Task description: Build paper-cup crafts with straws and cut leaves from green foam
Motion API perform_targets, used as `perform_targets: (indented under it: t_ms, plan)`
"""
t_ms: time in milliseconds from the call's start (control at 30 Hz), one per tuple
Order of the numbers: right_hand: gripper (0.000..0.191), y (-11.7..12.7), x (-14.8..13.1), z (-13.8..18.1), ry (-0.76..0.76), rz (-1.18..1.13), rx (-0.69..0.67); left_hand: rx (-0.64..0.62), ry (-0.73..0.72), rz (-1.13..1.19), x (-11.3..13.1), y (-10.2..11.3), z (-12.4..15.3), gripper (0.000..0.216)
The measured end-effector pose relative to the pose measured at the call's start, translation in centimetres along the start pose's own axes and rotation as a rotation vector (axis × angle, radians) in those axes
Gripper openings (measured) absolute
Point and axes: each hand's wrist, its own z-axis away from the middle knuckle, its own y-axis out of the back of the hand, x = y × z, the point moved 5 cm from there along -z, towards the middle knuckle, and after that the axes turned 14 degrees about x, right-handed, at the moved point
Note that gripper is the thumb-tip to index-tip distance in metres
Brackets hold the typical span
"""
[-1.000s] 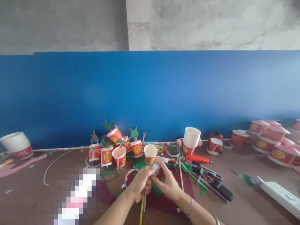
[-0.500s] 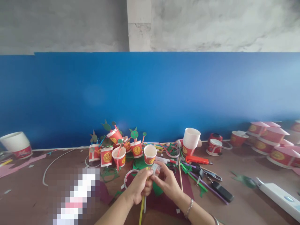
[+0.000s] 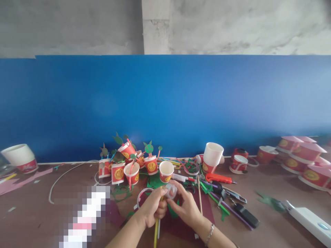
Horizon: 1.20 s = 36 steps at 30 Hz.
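Note:
Low in the middle of the view, my left hand (image 3: 154,206) is closed round a yellow straw (image 3: 156,232) and a pale straw (image 3: 158,230), whose lower ends stick out below the fist. A small round translucent roll of clear tape (image 3: 171,191) sits between both hands, held by the fingers and thumb of my right hand (image 3: 184,201). My left thumb touches its left side. Just beyond stands a red and white paper cup (image 3: 166,171), upright. Dark red paper (image 3: 207,210) and green paper (image 3: 173,210) lie under the hands.
Several decorated paper cups (image 3: 118,174) with straws stand at the back left. A stack of white cups (image 3: 213,153) stands behind an orange utility knife (image 3: 219,178). Keys with a black fob (image 3: 245,214) and a white device (image 3: 309,222) lie to the right, below pink-topped cups (image 3: 314,175).
The tape roll has turned so that its round side faces me more. My right fingers have shifted slightly around it, while the straws stay in my left hand.

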Motion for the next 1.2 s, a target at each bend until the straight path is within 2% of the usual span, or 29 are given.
perform_targets:
  t_ms: [200, 300, 467, 567, 833, 1100, 1200]
  plan:
    - [0.060, 0.3, -0.6, 0.3, 0.206, 0.100, 0.001, 0.002, 0.003, 0.002, -0.1, -0.1, 0.1, 0.033]
    - [0.060, 0.5, -1.0, 0.4, 0.259, 0.117, -0.002, 0.027, -0.015, 0.024, -0.1, 0.0, 0.1, 0.033]
    - [0.036, 0.9, -1.4, 0.3, 0.208, 0.060, 0.063, 0.037, -0.056, 0.057, 0.1, -0.1, 0.1, 0.032]
    - [0.029, 0.8, -1.4, 0.3, 0.170, -0.019, 0.085, -0.005, -0.090, 0.039, 0.3, -0.4, 0.3, 0.030]
    - [0.031, 0.5, -1.8, 0.4, 0.164, -0.199, 0.058, -0.035, -0.085, 0.033, 0.3, -0.5, 0.4, 0.030]
    - [0.033, 0.4, -2.0, 0.3, 0.219, -0.209, 0.029, 0.017, -0.089, 0.027, 0.2, -0.3, 0.3, 0.033]
    - [0.031, 0.4, -1.8, 0.2, 0.208, -0.198, 0.075, -0.003, -0.081, 0.032, 0.3, -0.3, 0.3, 0.035]
